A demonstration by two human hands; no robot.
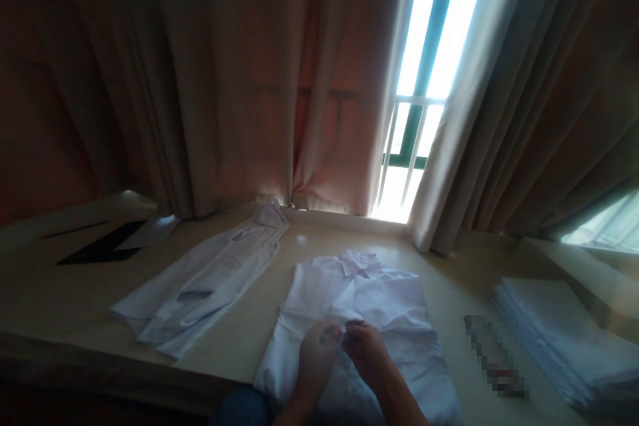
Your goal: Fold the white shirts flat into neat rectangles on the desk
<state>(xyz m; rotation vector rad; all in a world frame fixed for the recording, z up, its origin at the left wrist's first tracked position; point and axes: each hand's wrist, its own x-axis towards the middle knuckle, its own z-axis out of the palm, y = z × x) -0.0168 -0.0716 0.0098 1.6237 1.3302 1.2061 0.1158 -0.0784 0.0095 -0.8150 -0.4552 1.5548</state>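
Observation:
A white collared shirt [399, 306] lies spread on the table before me, its collar toward the window and its lower part near the table's front edge. My left hand [317, 349] is closed, the fingertips pinching cloth at the middle of the shirt's front. Close beside it, my right hand [365, 347] pinches the same stretch of cloth, its fingers pressed together. The fingertips nearly meet, and a bit of fabric rises between them. Any button there is too small and blurred to make out.
Another white garment [214, 286] lies lengthwise at the left. Beyond it are a black flat sheet [100, 246] and a white paper [150, 231]. At right, a pixelated object [494, 356] sits beside a stack of folded white cloth [564, 326]. Curtains [239, 80] hang behind the table [234, 346].

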